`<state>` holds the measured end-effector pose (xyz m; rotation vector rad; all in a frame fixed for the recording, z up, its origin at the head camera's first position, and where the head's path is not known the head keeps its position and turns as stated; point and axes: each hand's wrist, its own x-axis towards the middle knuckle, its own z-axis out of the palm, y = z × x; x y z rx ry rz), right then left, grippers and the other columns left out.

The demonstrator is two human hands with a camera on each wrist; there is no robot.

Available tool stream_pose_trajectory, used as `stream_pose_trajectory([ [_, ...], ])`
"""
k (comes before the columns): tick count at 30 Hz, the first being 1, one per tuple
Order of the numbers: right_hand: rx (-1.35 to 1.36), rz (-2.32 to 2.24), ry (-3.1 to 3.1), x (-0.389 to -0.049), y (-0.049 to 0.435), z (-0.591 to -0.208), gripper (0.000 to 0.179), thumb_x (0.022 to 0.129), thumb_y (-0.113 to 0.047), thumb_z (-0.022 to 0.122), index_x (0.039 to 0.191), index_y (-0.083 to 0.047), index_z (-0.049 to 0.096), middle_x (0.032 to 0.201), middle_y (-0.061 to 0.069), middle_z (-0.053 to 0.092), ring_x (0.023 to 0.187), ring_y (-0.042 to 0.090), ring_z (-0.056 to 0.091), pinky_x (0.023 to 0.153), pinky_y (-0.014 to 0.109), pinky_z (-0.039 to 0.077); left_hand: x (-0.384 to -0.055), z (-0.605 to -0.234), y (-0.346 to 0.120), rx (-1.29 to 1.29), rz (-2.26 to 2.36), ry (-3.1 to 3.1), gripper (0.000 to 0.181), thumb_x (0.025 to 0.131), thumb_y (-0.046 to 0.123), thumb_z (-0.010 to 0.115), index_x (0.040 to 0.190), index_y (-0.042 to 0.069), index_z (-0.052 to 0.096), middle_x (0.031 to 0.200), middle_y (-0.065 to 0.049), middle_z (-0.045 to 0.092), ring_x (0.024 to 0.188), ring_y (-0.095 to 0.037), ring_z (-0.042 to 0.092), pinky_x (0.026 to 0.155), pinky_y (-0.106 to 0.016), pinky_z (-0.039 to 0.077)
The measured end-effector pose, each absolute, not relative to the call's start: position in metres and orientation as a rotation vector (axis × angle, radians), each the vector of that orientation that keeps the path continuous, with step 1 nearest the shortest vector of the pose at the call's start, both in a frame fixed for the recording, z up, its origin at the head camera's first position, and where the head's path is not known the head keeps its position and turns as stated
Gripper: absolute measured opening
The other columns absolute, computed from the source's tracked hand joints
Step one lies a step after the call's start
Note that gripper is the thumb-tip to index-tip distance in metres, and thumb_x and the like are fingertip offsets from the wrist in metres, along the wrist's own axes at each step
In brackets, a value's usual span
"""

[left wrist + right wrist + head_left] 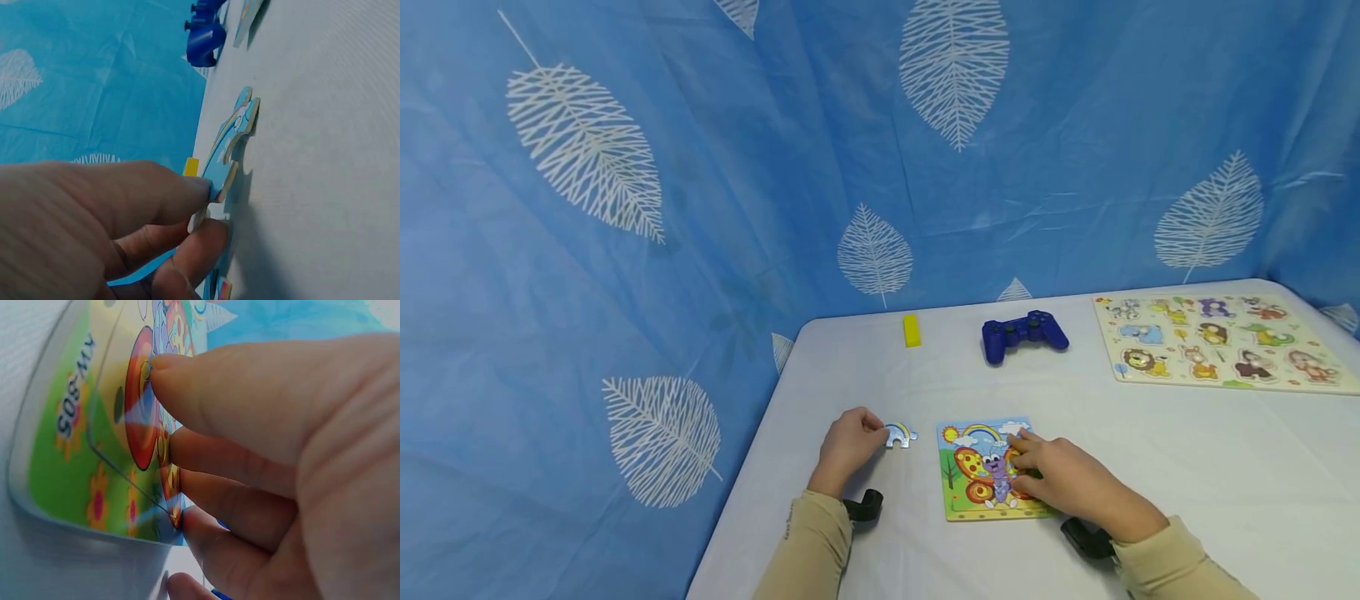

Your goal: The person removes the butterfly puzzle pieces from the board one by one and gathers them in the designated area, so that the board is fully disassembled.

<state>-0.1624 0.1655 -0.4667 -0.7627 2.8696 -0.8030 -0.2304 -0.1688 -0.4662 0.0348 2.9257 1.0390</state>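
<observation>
Left hand (848, 447) pinches rainbow piece (898, 431), at hand's 3 o'clock | right hand (1065, 475), fingers apart, touches butterfly puzzle (983, 473), at 9 o'clock

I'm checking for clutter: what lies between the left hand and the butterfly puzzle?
The head view shows the rainbow piece, pinched by the left hand, then bare white cloth up to the puzzle.

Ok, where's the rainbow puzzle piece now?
In the head view, the rainbow puzzle piece is pinched in the left hand, left of the butterfly puzzle board.
</observation>
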Motion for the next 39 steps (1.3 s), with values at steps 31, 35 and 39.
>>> stream_pose_trajectory([
  [31,-0.707,-0.721,2.903,-0.165,0.174,-0.465,0.027,0.091,-0.028,0.078,0.110,-0.008,0.081,0.136,0.019,0.066,0.133,0.043,0.057,0.104,0.063,0.045,-0.224,-0.466,-0.152,-0.058,0.609,3.133,0.023,0.090,0.040,0.078,0.086,0.020,0.067,0.069,0.006,0.062,0.058,-0.015,0.051,0.052,-0.031,0.038],
  [35,-0.716,-0.686,2.940,-0.165,0.179,-0.463,0.019,0.090,-0.028,0.079,0.101,-0.013,0.083,0.132,0.019,0.068,0.129,0.043,0.060,0.103,0.063,0.046,-0.224,-0.469,-0.151,-0.036,0.534,3.157,0.026,0.090,0.041,0.078,0.085,0.020,0.065,0.067,0.006,0.060,0.057,-0.014,0.050,0.051,-0.030,0.037],
  [39,-0.728,-0.670,2.958,-0.167,0.184,-0.461,0.017,0.089,-0.029,0.080,0.097,-0.015,0.083,0.129,0.020,0.070,0.126,0.043,0.062,0.101,0.064,0.046,-0.224,-0.469,-0.150,0.002,0.461,3.192,0.029,0.091,0.043,0.077,0.083,0.019,0.063,0.066,0.005,0.058,0.056,-0.013,0.049,0.050,-0.029,0.037],
])
